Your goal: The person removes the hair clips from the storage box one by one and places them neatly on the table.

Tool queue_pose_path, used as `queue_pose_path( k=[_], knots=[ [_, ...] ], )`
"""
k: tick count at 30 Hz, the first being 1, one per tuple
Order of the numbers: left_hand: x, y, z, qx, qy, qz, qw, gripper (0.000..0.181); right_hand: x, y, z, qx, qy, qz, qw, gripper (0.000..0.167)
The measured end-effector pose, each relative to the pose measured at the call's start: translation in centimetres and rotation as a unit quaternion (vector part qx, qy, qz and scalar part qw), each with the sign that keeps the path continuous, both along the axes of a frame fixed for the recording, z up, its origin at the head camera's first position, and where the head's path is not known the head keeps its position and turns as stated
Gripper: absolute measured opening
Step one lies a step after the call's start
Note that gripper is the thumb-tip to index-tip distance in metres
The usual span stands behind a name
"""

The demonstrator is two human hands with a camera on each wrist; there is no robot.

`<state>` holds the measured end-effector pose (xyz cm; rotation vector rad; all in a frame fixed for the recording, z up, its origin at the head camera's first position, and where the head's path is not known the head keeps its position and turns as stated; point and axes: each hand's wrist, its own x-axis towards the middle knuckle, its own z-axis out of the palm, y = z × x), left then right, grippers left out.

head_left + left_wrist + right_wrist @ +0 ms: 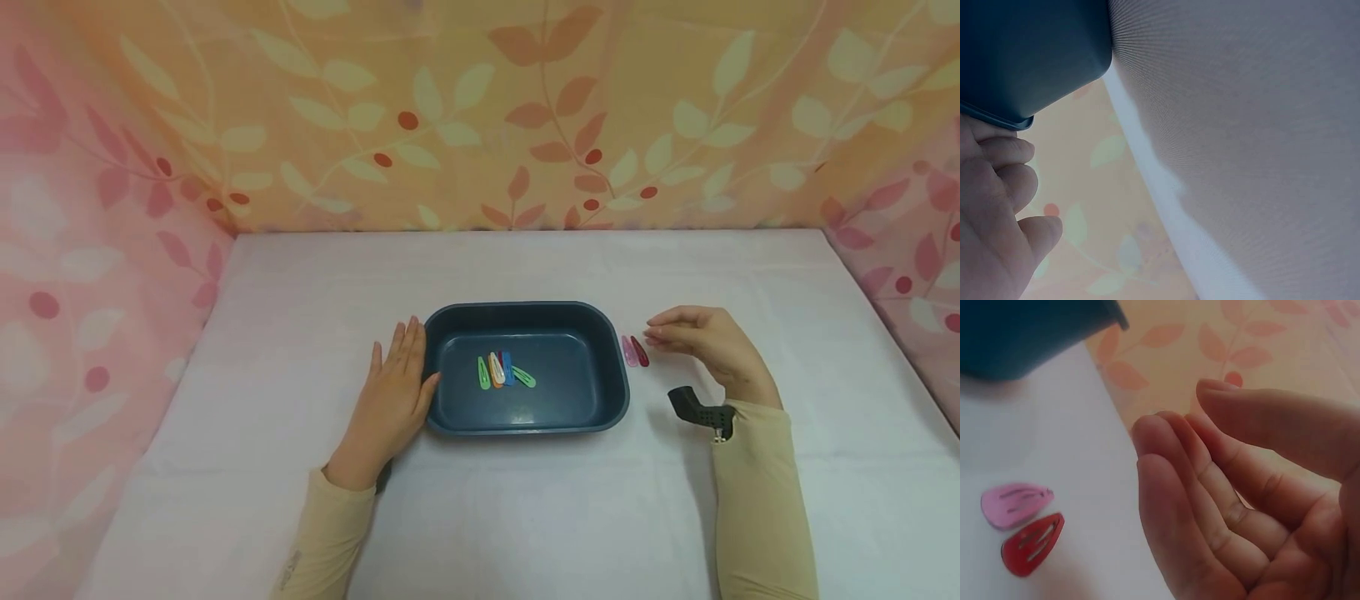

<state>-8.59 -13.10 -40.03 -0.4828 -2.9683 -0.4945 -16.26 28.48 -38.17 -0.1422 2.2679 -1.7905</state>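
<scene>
A dark blue basin (pixel 525 421) stands on the table, with several hair clips in green, orange, white, red and blue (pixel 508 368) lying together on its floor. My left hand (pixel 392 400) rests along the basin's left rim, fingers straight; the left wrist view shows its fingers under the rim's edge. To the right of the basin lie a pink hair clip (pixel 1016 505) and a red hair clip (pixel 1032 545), side by side on the cloth. My right hand (pixel 705 346) hovers just right of these two clips, fingers loosely bent and thumb apart, holding nothing.
A white cloth (pixel 525 517) covers the table. Patterned curtains (pixel 480 117) hang behind it and at both sides. A black camera mount (pixel 701 410) sticks out from the right wrist toward the basin.
</scene>
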Motion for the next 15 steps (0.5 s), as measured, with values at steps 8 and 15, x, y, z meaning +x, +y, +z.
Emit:
queue_pose_path(
  k=[8,15],
  knots=[
    [0.0,0.0,-0.1,-0.001,-0.001,-0.001,1.0000,0.065,0.9,-1.8,1.9,0.007,0.024,0.006,0.9997,0.017],
    [-0.1,0.0,-0.1,0.000,0.008,0.000,1.0000,0.066,1.2,-3.7,2.9,0.053,0.039,0.021,0.9976,0.027]
  ],
)
